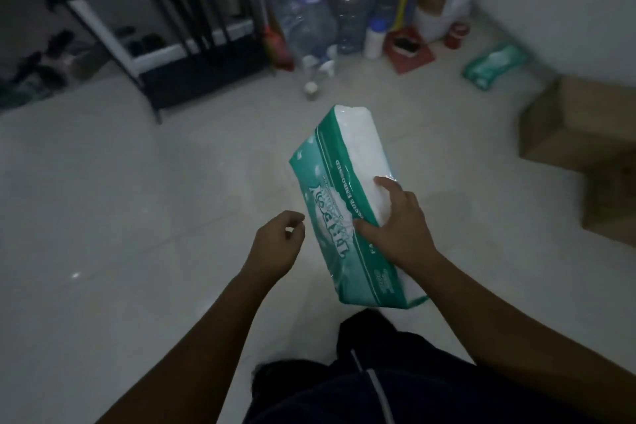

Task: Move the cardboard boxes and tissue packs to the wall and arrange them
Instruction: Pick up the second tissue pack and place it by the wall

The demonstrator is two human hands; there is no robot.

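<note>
Gripping a green and white tissue pack [347, 203] near the centre of the frame, the right hand [395, 224] has its thumb on the printed green face and its fingers [387, 184] spread over the white side, holding the pack tilted above the pale tiled floor [120, 200]. The left hand [275, 244] hangs just beside the pack's lower left edge, not touching it, its fingers loosely curled around nothing. A second tissue pack [495, 64] lies on the floor at the upper right, close to the white wall [568, 3]. Two cardboard boxes [585, 134] sit against the right edge of the frame, below that pack. Large clear water bottles [309, 17] stand at the top centre, with a black metal rack [172, 21] at the upper left. Dark trousers [395, 382] fill the bottom of the frame.
</note>
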